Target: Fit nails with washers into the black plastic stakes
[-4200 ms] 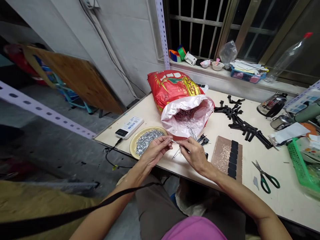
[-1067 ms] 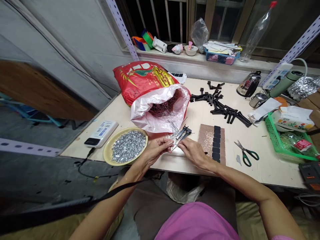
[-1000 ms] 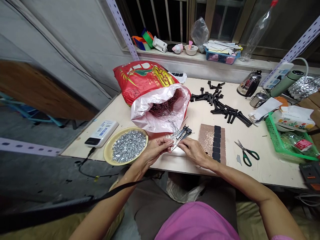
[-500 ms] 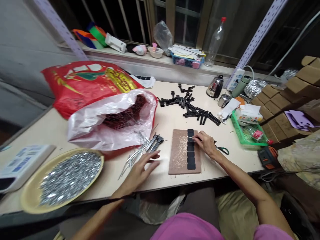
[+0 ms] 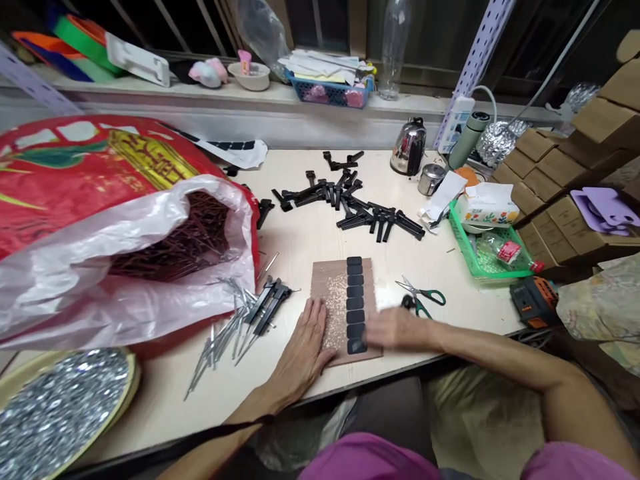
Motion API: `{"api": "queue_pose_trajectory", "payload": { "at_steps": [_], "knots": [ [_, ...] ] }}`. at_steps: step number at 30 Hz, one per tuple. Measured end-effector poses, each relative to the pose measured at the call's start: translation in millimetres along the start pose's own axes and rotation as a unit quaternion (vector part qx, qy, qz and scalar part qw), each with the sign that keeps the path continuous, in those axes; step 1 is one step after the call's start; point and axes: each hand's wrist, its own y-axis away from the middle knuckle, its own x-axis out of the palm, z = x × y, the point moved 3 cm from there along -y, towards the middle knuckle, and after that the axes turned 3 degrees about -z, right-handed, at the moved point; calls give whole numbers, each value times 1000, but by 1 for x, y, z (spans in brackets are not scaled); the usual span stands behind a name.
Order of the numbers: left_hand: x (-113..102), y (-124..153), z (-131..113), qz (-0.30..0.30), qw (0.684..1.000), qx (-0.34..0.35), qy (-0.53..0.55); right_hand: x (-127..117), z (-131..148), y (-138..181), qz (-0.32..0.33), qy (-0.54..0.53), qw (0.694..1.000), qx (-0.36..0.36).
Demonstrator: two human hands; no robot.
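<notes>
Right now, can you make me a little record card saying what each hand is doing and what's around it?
Left hand: open, fingers resting on the lower left of a brown board
Right hand: blurred, right beside the black pads
On the board: one column of black pads, pale specks
Close by: loose metal nails, black clips, green-handled scissors
Further off: yellow plate of small silver parts, white plastic liner holding dark nails, black plastic pieces

Nails (image 5: 220, 330) left of the board (image 5: 333, 277)
</notes>
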Motion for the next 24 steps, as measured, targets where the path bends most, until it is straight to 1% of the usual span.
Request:
{"api": "queue_pose_trajectory", "payload": {
  "at_steps": [1, 2, 3, 5, 6, 7, 8, 9, 10, 12, 13, 14, 16, 18, 19, 24],
  "knots": [
    [0, 0, 0, -2, 1000, 2, 6, -1, 12, 2, 4, -13, 998, -67],
    [0, 0, -1, -2, 1000, 3, 9, -2, 14, 2, 1, -13, 997, -77],
    [0, 0, -1, -2, 1000, 3, 10, -4, 5, -2, -6, -5, 999, -43],
    [0, 0, -1, 3, 1000, -3, 5, -5, -31, -11, -10, 12, 996, 86],
    [0, 0, -1, 6, 1000, -7, 1, -5, -52, -14, -14, 24, 986, 165],
    [0, 0, 0, 11, 1000, -11, -4, -5, -68, -16, -19, 34, 974, 225],
    [0, 0, 0, 15, 1000, -14, -7, -3, -76, -17, -16, 27, 972, 235],
    [1, 0, 0, 20, 1000, -16, -9, -1, -77, -16, -18, 14, 975, 220],
    [0, 0, -1, 25, 1000, -17, -8, 2, -70, -15, -21, -6, 983, 180],
    [-1, -1, -2, 32, 999, -16, -4, 7, -43, -7, -11, -40, 997, 65],
    [-1, -2, -2, 35, 999, -16, -2, 8, -31, -3, -10, -46, 998, 27],
    [-2, -3, -3, 37, 999, -16, -1, 9, -22, 1, -10, -46, 999, 15],
    [-4, -4, -3, 44, 999, -18, -1, 11, -19, 4, -14, -31, 998, 46],
    [-5, -4, -4, 47, 999, -17, 0, 13, -29, 2, -20, -15, 995, 98],
    [-5, -4, -4, 47, 999, -15, 0, 14, -35, 0, -23, -12, 993, 112],
    [-3, -5, -4, 34, 999, -7, 0, 13, -66, -12, -35, -27, 989, 144]
  ]
}}
